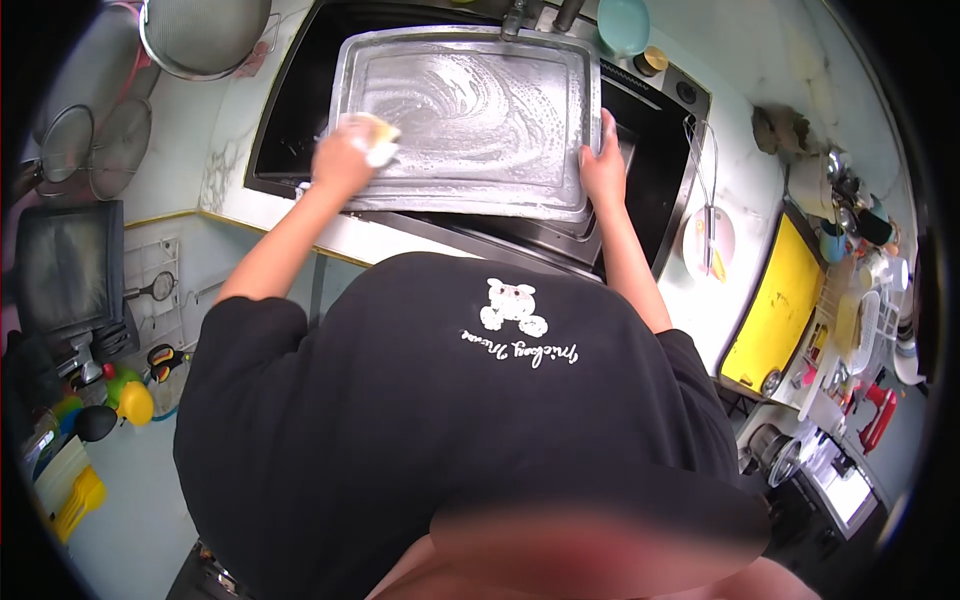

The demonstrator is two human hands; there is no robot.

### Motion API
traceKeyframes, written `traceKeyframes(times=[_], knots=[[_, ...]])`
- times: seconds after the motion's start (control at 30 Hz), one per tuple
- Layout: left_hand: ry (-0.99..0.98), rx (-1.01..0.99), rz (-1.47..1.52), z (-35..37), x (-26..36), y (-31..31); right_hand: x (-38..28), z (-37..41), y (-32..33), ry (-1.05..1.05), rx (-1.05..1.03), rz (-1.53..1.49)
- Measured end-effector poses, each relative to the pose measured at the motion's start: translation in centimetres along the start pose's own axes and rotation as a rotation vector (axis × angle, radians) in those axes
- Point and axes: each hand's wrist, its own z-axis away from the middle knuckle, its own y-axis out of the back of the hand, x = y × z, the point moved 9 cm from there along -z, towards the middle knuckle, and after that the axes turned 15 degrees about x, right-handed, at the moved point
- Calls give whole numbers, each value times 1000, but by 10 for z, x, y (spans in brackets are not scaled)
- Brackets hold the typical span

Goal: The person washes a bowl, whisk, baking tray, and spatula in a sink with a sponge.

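Note:
A large rectangular metal baking tray [480,120], streaked with soapy foam, lies tilted across the black sink [290,125]. My left hand [342,160] is closed on a yellow and white sponge [380,140] and presses it against the tray's left part; the hand is slightly blurred. On the other side, my right hand [604,168] grips the tray's right edge, thumb over the rim and fingers mostly hidden behind it. Just past the tray's far rim stands the faucet [513,20].
Right of the sink, a whisk [709,225] lies over a light-coloured bowl [695,245], beside a yellow board [775,310]. A turquoise bowl [624,25] sits behind the sink. Mesh strainers [205,35] hang at left, with utensils [130,400] lower down.

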Motion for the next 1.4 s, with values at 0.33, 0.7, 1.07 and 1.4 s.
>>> traceKeyframes(times=[0.33,0.7,1.07,1.4], knots=[[865,-242,993,38,-113,-66,-8,-1,0,451,-342,-123],[1360,-471,1901,28,-124,-33,-187,28,123,710,46,-365],[153,1157,546,-30,47,95,-232,74,68,655,-246,-235],[-272,1236,595,-51,127,192,-235,81,60,572,-227,-314]])
